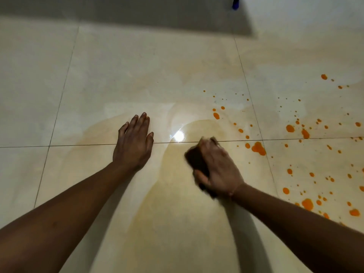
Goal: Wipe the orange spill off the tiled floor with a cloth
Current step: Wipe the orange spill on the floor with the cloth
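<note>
Downward view of a pale cream tiled floor (137, 75) with thin dark joints between large glossy tiles.

Left hand (134, 146) just left of the centre of the frame, palm down on the floor. Fingers straight and close together, pointing toward the top of the frame, with the thumb slightly apart on the right. Heel of the hand across the horizontal joint.

Right hand (218, 168) just right of centre, blurred, fingers curled over and gripping a dark brown cloth (196, 159). Cloth bunched up and pressed against the floor, showing mostly along the left edge of the hand, with a little more near the wrist. Long axis seemingly up and down the frame, leaning slightly left at the top, though too blurred to tell for sure. Thin band (233, 192) around the right wrist.

Orange spill (258, 148) as scattered drops and blotches over the right side of the frame, from the middle right down to the lower right. Nearest large blotch just right of the right hand, beside the crossing of two joints.

Faint yellowish wet smear (173, 203) across the centre, curving around both hands and running to the bottom edge. Bright spot of reflected light (178, 136) between the hands.

Broad grey shadow along the top of the frame. Small blue object (235, 3) at the upper right edge, cut off by the frame.
</note>
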`<state>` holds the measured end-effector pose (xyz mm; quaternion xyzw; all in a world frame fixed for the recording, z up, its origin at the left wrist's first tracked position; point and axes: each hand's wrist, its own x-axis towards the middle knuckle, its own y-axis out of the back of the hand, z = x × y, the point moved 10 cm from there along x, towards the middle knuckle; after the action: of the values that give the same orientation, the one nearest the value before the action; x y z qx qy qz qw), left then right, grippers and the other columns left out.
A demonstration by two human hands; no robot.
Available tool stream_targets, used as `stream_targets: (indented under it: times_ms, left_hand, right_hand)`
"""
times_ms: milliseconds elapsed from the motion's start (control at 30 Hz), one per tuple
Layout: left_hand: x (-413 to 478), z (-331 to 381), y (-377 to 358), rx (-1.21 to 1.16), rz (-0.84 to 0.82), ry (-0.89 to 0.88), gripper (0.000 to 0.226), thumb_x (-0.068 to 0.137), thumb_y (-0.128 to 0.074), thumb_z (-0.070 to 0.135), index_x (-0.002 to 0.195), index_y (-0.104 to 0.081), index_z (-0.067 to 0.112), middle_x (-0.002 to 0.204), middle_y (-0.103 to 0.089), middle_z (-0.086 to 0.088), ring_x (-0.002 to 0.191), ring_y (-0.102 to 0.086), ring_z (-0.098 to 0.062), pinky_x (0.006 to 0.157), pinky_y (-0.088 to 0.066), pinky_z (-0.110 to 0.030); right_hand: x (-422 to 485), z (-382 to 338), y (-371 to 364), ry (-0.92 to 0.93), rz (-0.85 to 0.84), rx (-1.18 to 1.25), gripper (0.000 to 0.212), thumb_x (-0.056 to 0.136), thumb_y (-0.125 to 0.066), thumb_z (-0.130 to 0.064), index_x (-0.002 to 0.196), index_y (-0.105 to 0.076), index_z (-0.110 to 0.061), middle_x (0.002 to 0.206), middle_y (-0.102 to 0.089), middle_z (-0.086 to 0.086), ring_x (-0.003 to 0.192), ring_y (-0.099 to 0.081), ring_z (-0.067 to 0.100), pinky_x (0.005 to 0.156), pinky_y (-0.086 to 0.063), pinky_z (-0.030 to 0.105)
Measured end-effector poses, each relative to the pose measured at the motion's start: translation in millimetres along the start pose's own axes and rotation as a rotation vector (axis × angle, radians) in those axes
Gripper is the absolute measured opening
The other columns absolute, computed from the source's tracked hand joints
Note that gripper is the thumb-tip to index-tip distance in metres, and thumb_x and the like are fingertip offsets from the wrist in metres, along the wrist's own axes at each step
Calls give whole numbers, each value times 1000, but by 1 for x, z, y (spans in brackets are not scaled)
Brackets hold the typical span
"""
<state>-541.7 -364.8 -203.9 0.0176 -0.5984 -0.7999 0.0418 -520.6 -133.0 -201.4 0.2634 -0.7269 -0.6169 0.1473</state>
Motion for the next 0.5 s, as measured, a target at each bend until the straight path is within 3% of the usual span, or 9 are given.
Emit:
stream_targets:
  times_ms: [100,133,267,333,400,500]
  left_hand:
    - [1,1,-1,-2,7,-9,52,101,-31,32,149,-30,12,159,-24,-2,147,-18,-18,117,-13,-37]
    - [1,1,0,-4,10,-9,52,100,-31,32,149,-31,13,159,-25,-2,147,-19,-19,117,-14,-37]
    - [5,9,7,-22,32,48,56,97,-28,39,145,-36,10,155,-32,-7,144,-24,-24,115,-16,-40]
    - [13,36,4,-43,4,-5,58,98,-28,42,146,-35,10,155,-32,-7,144,-23,-24,117,-15,-42]
    - [29,64,-3,-53,-24,-76,59,99,-29,43,148,-29,11,158,-25,-7,146,-19,-23,118,-13,-42]
    - [59,68,-11,-56,-16,-24,62,99,-31,47,149,-27,10,160,-20,-6,147,-16,-22,117,-12,-40]
  right_hand:
    - [39,41,12,-338,74,2,87,88,-15,-63,155,-7,-8,163,-5,10,150,-3,20,121,-1,34]
    - [34,36,13,-366,91,19,87,88,-15,-63,155,-7,-8,163,-5,9,150,-2,20,121,0,32]
    - [-42,-11,1,-189,77,35,81,92,-33,-56,154,-19,-6,161,-14,10,149,-11,21,120,-3,31]
    - [-32,0,2,-167,79,26,81,91,-32,-56,153,-20,-6,161,-16,11,148,-11,21,120,1,29]
    - [10,26,10,-272,96,10,84,90,-23,-60,155,-12,-8,162,-9,10,149,-5,20,119,5,28]
    - [62,67,21,-433,130,7,84,90,-21,-60,155,-8,-9,163,-6,9,150,-2,21,119,2,32]
